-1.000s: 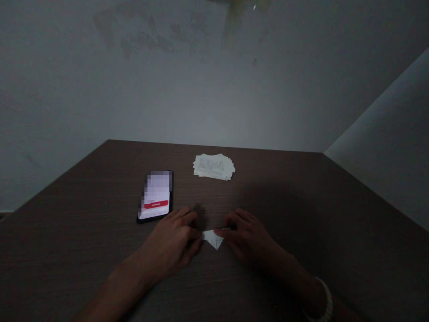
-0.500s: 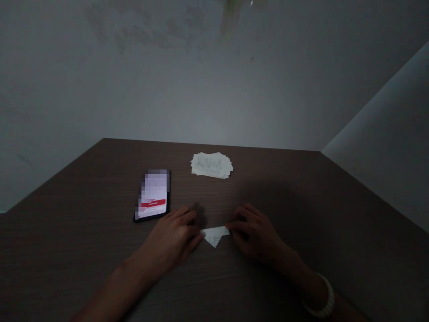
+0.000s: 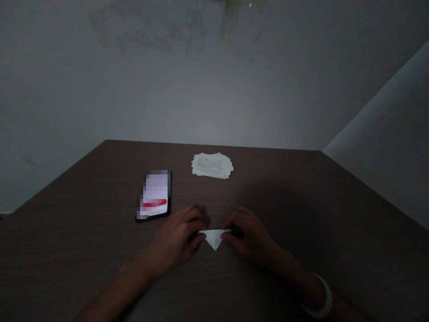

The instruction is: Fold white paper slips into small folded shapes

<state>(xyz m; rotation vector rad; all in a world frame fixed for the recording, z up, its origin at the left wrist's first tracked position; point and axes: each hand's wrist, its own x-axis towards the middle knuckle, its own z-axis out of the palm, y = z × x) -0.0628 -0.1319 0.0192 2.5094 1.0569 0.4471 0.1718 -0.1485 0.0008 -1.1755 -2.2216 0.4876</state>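
A small white paper folded into a downward-pointing triangle (image 3: 214,238) lies on the dark wooden table (image 3: 301,214) between my hands. My left hand (image 3: 176,239) rests palm down with its fingertips pressed on the paper's left corner. My right hand (image 3: 250,235) has curled fingers pinching the paper's right corner, and a pale bracelet circles that wrist. The scene is dim.
A phone (image 3: 154,195) with a lit screen and a red bar lies left of centre. A loose stack of printed paper slips (image 3: 212,165) sits farther back. Grey walls rise behind the table and along its right side.
My right hand slid out to the right and came back in to the paper's right corner. The paper now shows as a fuller triangle. The left hand stayed almost still.
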